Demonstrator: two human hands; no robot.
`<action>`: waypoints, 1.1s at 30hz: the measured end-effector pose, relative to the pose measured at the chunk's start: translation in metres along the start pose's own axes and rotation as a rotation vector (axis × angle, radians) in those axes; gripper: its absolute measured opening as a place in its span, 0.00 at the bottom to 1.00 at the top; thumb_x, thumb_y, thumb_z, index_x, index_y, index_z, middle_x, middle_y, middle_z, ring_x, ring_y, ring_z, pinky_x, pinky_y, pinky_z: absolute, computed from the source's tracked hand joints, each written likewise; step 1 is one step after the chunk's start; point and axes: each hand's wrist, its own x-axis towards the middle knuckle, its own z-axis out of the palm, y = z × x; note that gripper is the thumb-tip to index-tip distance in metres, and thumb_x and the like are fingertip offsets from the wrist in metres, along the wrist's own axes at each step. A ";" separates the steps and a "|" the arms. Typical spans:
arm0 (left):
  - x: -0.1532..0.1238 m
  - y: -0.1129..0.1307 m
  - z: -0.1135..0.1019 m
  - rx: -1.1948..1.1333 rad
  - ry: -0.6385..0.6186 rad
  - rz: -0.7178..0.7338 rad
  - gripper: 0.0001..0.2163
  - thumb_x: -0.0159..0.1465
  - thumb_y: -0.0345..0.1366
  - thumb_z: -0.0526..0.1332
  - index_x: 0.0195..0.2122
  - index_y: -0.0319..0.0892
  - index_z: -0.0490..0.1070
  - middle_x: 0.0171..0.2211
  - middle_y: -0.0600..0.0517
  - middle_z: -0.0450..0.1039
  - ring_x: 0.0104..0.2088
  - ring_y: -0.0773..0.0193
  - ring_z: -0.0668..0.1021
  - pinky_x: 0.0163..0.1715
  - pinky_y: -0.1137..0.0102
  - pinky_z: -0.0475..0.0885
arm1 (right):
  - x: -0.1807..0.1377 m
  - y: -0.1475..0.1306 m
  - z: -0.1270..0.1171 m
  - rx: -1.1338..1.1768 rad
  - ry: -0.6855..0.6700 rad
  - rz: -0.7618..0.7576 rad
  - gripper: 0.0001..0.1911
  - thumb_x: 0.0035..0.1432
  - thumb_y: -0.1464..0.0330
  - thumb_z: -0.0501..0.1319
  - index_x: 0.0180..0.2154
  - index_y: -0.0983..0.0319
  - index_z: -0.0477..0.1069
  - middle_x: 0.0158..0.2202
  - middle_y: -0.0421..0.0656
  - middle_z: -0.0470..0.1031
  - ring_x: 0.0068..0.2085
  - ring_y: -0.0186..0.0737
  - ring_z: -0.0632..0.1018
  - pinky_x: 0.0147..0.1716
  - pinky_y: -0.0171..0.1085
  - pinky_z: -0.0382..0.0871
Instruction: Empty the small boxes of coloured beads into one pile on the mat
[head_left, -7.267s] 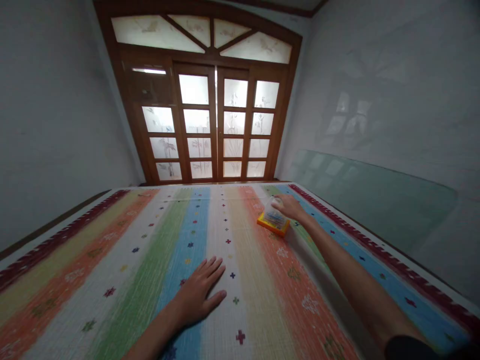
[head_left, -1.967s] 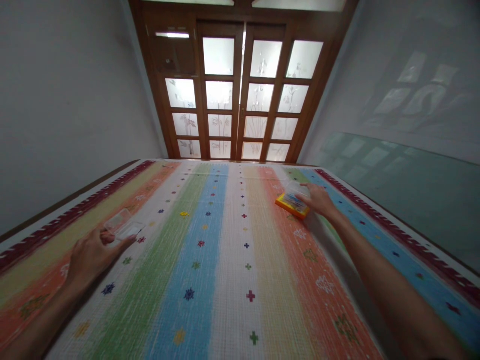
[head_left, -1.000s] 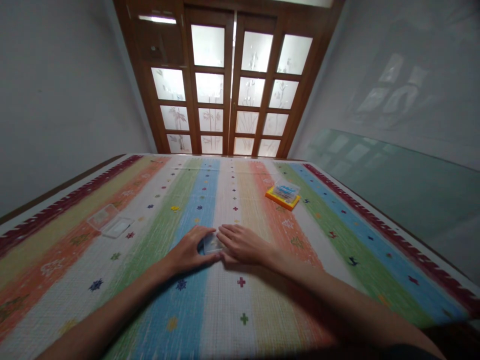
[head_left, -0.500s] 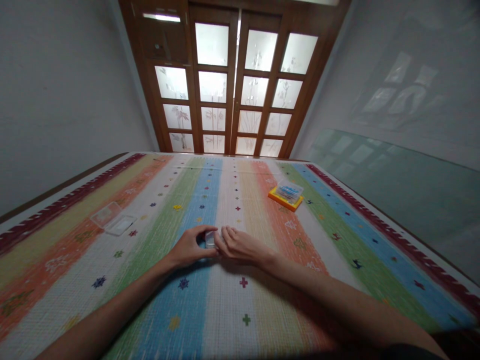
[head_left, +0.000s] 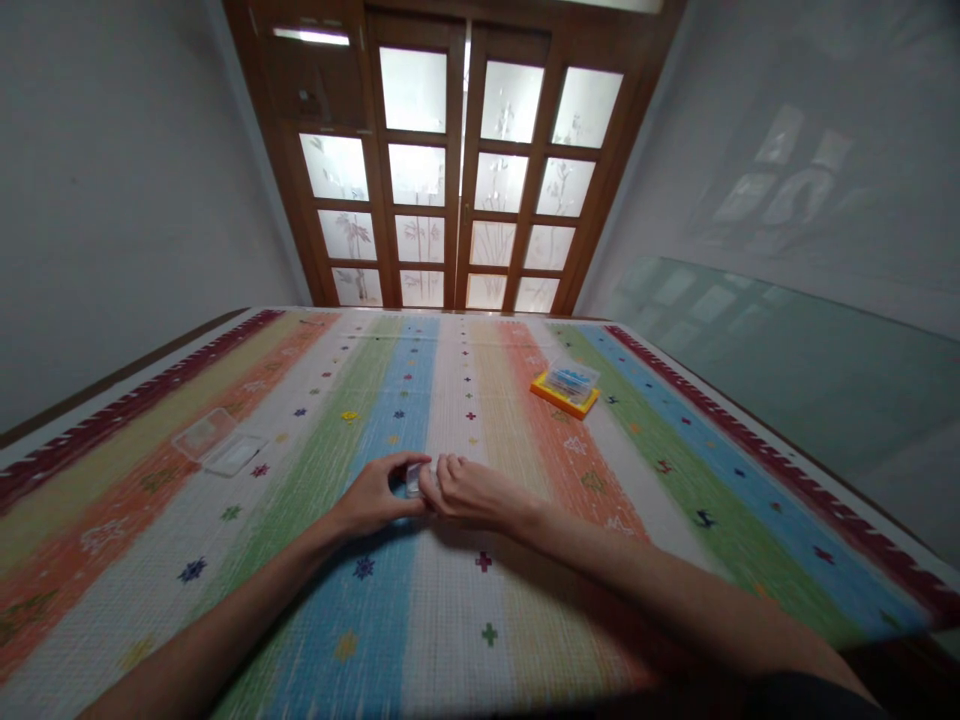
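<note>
My left hand (head_left: 373, 497) and my right hand (head_left: 471, 492) meet at the middle of a striped, many-coloured mat (head_left: 525, 610). Between their fingertips sits a small clear plastic box (head_left: 415, 478), gripped by both hands just above the mat. Most of the box is hidden by my fingers. Farther off to the right lies an orange tray (head_left: 564, 397) with a clear case of blue pieces on top, untouched. At the left lies an open clear plastic box (head_left: 217, 445), away from both hands.
The mat covers the floor up to a wooden door with frosted glass panes (head_left: 450, 190). A grey wall stands at the left. A glass sheet (head_left: 780, 370) leans along the right wall.
Seven seconds ago my right hand was on the orange tray; two seconds ago my left was at the clear box on the left. Both hands came to the middle and lifted the small box slightly.
</note>
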 end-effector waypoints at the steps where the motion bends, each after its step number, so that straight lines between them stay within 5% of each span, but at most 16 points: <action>1: 0.000 -0.001 0.000 -0.001 -0.002 0.001 0.28 0.47 0.37 0.69 0.52 0.39 0.75 0.45 0.44 0.80 0.45 0.52 0.80 0.51 0.58 0.73 | 0.000 -0.002 -0.001 0.004 0.003 0.009 0.19 0.69 0.77 0.42 0.54 0.77 0.63 0.38 0.63 0.78 0.36 0.47 0.81 0.30 0.41 0.70; 21: -0.002 -0.001 -0.001 0.076 -0.002 0.029 0.29 0.46 0.37 0.70 0.52 0.42 0.74 0.49 0.45 0.78 0.49 0.50 0.78 0.55 0.55 0.70 | -0.001 -0.009 0.005 0.007 0.059 0.040 0.21 0.70 0.75 0.45 0.61 0.73 0.58 0.45 0.66 0.78 0.38 0.49 0.82 0.32 0.44 0.73; 27: -0.008 -0.002 0.002 0.016 0.008 0.065 0.36 0.48 0.44 0.74 0.58 0.46 0.68 0.52 0.45 0.75 0.52 0.48 0.76 0.57 0.51 0.69 | -0.005 0.032 0.000 0.479 0.094 0.200 0.27 0.69 0.69 0.52 0.66 0.70 0.52 0.45 0.56 0.80 0.37 0.45 0.82 0.33 0.39 0.71; 33: -0.010 -0.004 0.000 -0.245 0.015 0.108 0.45 0.59 0.43 0.68 0.72 0.50 0.41 0.59 0.41 0.66 0.52 0.54 0.76 0.58 0.51 0.69 | -0.004 0.064 0.013 1.298 0.395 0.419 0.15 0.71 0.67 0.48 0.56 0.64 0.58 0.40 0.47 0.80 0.32 0.36 0.82 0.33 0.36 0.76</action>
